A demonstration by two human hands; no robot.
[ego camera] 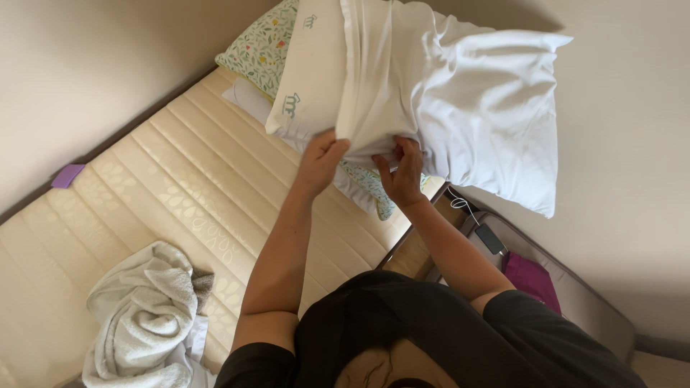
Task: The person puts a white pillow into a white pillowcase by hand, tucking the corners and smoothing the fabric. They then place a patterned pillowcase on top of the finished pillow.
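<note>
Fingers [332, 146] of left hand [320, 162] curled tight on the open hem of the white pillowcase [489, 108]; right hand [404, 172] pinches the same hem just beside it. Pillow [309, 79] sits partly inside the case, bare end sticking out left. Both held up over the far end of the bare mattress [180, 187]. Floral pillow [262, 47] lies behind. Crumpled towel [140, 316] near left on mattress.

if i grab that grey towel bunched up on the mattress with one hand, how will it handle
The towel will likely be floppy: it lies in loose folds and would drape and trail from one hand. It is probably light for its bulk, since the mattress barely dents under it. Its nubbly surface suggests it won't slip from your fingers.
</note>
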